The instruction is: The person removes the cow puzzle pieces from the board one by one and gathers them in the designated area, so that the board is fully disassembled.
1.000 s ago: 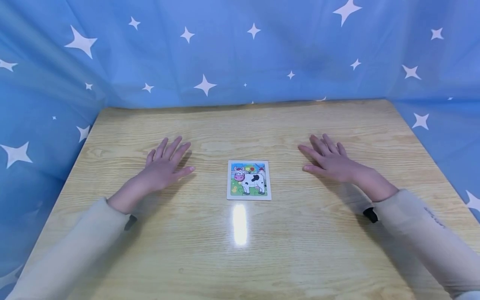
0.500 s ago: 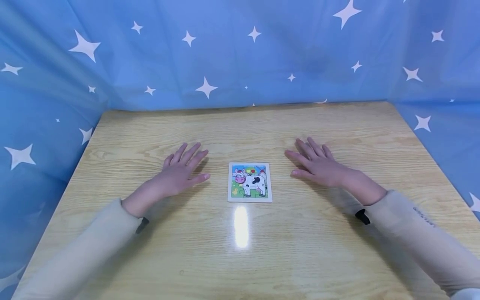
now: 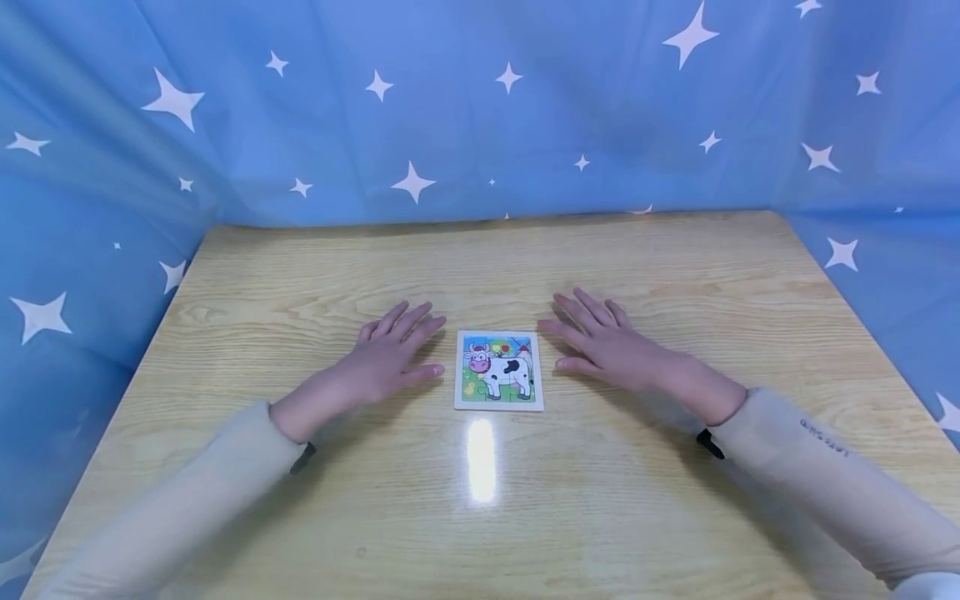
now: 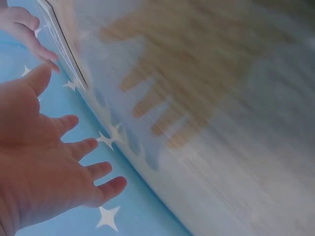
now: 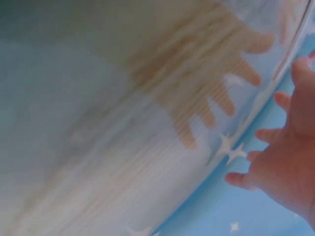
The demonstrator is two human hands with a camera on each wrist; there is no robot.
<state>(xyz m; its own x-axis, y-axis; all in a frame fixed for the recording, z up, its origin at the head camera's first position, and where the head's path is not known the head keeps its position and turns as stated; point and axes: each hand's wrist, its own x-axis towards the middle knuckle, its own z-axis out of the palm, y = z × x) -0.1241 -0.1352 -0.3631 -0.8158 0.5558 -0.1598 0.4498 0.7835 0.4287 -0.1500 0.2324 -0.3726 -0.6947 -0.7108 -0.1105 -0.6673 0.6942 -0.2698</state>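
Note:
A small square jigsaw puzzle (image 3: 498,371) with a white border and a cartoon cow picture lies flat mid-table in the head view. Just left of it hovers my left hand (image 3: 382,358), fingers spread and holding nothing. On the other side my right hand (image 3: 611,350) is held likewise, its index fingertip near the puzzle's upper right corner. The left wrist view shows the left palm (image 4: 44,152) above the glossy tabletop, with the puzzle seen edge-on at the upper left. In the right wrist view the right palm (image 5: 290,142) is at the right edge.
The wood-grain table (image 3: 480,550) is shiny and mirrors both hands in the wrist views. A blue curtain (image 3: 465,108) with white stars hangs behind the table and along its sides. A bright light reflection falls just in front of the puzzle.
Both hands have moved inward from either side towards the puzzle, the left to the right and the right to the left. The puzzle has stayed in place on the table.

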